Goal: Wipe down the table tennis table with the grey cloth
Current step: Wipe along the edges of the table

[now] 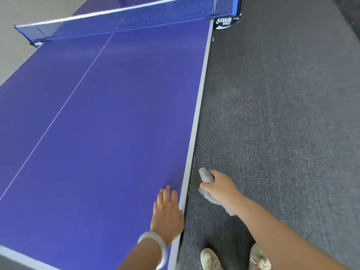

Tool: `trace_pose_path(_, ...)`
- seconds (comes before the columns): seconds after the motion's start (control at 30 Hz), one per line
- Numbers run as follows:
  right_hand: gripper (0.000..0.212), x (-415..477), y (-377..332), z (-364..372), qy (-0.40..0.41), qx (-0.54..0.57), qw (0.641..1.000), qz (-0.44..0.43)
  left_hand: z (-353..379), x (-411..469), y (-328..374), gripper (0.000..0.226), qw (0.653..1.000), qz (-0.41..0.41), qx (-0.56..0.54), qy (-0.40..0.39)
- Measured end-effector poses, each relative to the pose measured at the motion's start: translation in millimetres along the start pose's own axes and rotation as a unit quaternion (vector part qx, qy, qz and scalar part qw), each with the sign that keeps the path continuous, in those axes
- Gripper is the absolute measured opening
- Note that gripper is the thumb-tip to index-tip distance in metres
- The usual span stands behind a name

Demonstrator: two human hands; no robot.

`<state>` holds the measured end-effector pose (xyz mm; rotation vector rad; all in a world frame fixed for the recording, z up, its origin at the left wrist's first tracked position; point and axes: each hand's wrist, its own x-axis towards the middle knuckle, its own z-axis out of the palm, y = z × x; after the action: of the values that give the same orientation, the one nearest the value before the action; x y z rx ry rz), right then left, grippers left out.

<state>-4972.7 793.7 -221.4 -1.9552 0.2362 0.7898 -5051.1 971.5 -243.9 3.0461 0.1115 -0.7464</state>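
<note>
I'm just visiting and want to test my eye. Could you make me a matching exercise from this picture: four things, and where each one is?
Things:
1. left hand
2. grey cloth
3. net
4. shoes

Places:
A. on the carpet
B. stretched across the far end of the table
C. flat on the blue top, by its edge
D. bunched in the right hand, off the table's side

Pairs: 1-C, 2-D, 3-B, 4-A
</note>
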Motion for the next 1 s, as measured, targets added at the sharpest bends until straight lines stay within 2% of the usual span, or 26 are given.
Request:
trace_pose_path(0.13, 0.033, 4, -9, -55, 0.053, -0.094, 0.993, -0.039, -28, 24, 31, 0.034, 0.994, -0.035, -0.1, 0.003)
trace_pose_path(0.23, 0.042, 15, -15, -100, 0.077, -0.093, 0.992, -0.038, -58, 53, 72, 0.022, 0.959, -0.037, -0.276, -0.047)
trace_pose_path(0.33, 0.045, 37, -22, -151, 0.103, -0.083, 0.99, -0.04, -106, 88, 130, 0.018, 0.877, -0.056, -0.465, -0.106)
trace_pose_path(0.4, 0.045, 54, -27, -192, 0.115, -0.077, 0.989, -0.045, -143, 112, 175, 0.019, 0.804, -0.067, -0.579, -0.115)
trace_pose_path(0.47, 0.043, 72, -35, -238, 0.119, -0.079, 0.988, -0.053, -183, 135, 221, 0.022, 0.743, -0.07, -0.656, -0.115)
trace_pose_path(0.53, 0.041, 88, -47, -284, 0.125, -0.079, 0.987, -0.065, -222, 155, 263, 0.029, 0.704, -0.064, -0.697, -0.122)
trace_pose_path(0.7, 0.04, 124, -76, -379, 0.132, -0.067, 0.986, -0.082, -285, 209, 338, 0.031, 0.672, -0.047, -0.732, -0.097)
trace_pose_path(0.77, 0.037, 140, -87, -405, 0.121, -0.053, 0.987, -0.087, -302, 234, 356, 0.027, 0.671, -0.043, -0.734, -0.095)
trace_pose_path(0.9, 0.031, 182, -112, -450, 0.114, -0.069, 0.986, -0.096, -333, 301, 389, 0.033, 0.68, -0.023, -0.726, -0.098)
trace_pose_path(1.0, 0.026, 226, -135, -485, 0.118, -0.061, 0.987, -0.096, -359, 360, 409, 0.036, 0.664, -0.029, -0.741, -0.096)
